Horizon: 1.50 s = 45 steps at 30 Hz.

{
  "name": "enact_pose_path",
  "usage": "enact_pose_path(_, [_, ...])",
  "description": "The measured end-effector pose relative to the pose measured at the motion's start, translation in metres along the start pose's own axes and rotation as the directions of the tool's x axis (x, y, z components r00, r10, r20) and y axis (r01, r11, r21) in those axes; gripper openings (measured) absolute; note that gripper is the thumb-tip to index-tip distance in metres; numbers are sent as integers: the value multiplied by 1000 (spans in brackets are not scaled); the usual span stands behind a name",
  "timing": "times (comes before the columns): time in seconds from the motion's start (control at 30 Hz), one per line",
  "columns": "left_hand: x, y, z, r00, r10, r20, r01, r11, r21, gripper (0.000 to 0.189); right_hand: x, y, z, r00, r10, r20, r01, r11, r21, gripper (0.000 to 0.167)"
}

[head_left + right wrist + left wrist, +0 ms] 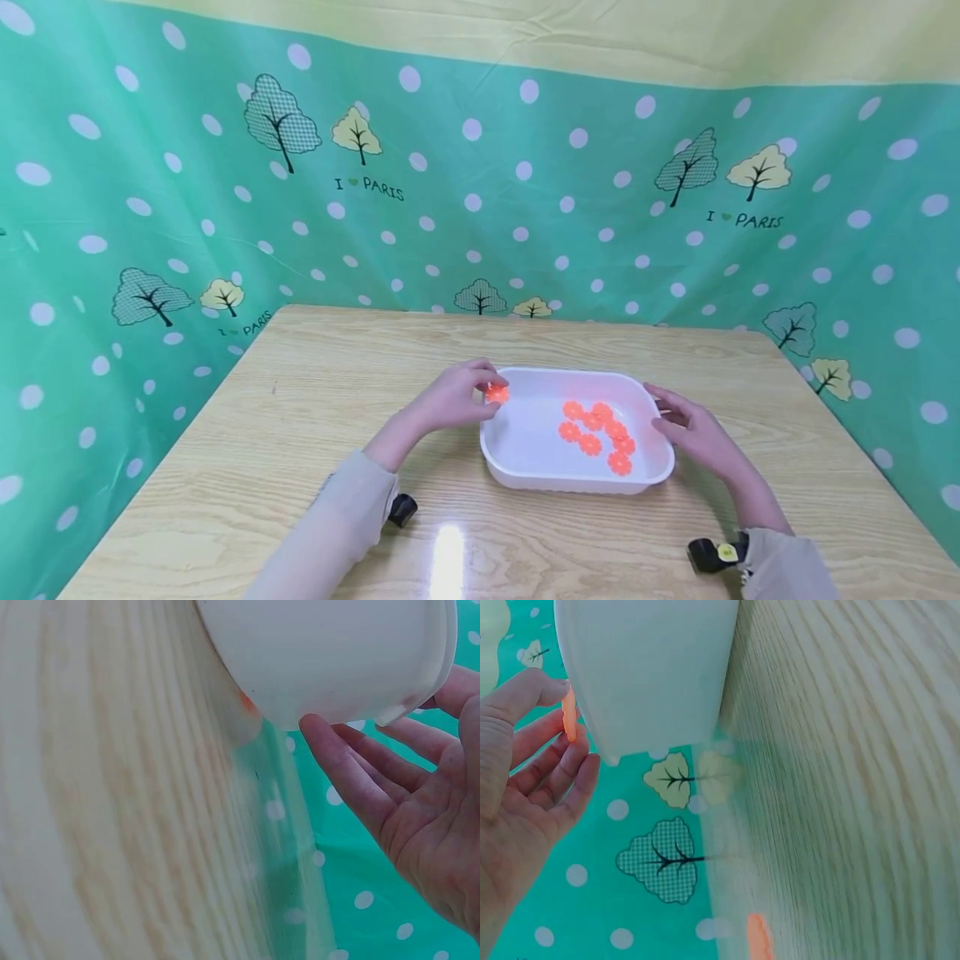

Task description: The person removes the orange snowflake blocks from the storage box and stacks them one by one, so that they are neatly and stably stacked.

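Note:
Between thumb and fingertips my left hand [456,395] pinches an orange flower-shaped piece [497,393], held at the left rim of a white plastic basin [517,479]. In the left wrist view this flower piece [569,714] is seen edge-on, beside the basin's outer wall [645,675]. Several more orange flower pieces [590,445] lie on the basin floor, grouped toward its right half. My right hand [697,433] holds the basin's right end. The right wrist view shows its fingers [337,754] against the outside, and its thumb passes behind the rim.
Another orange flower piece [760,937] lies on the wooden table [247,467], mostly hidden behind my left arm in the head view. A green dotted cloth [442,167] hangs behind and along both sides of the table. Small black devices [705,556] sit at both wrists.

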<state>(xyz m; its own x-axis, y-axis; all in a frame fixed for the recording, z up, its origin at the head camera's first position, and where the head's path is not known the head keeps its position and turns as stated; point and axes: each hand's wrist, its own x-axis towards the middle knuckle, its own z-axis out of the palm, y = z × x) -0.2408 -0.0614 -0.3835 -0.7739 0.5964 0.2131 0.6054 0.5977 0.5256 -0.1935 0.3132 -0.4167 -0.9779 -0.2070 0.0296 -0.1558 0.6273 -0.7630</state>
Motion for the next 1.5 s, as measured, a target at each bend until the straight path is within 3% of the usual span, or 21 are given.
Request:
enact_pose_path(0.5, [-18,-17,-6,997,-38,-73,36,999,-31,31,1,2,-1,1000,-6,1,6,1000,-6,54])
enact_pose_path(0.83, [-29,-29,-10,995,-74,-69,75,997,20,34,1,2,0,1000,-12,-1,12,1000,-1,55])
enact_pose_path(1.13, [-44,-40,-14,987,-143,-71,143,990,-8,33,1,1,1,1000,-8,-3,8,1000,1,56])
enact_pose_path(1.5, [-55,-58,-23,985,-159,-65,161,986,31,33,1,0,0,1000,-2,0,2,1000,-1,56])
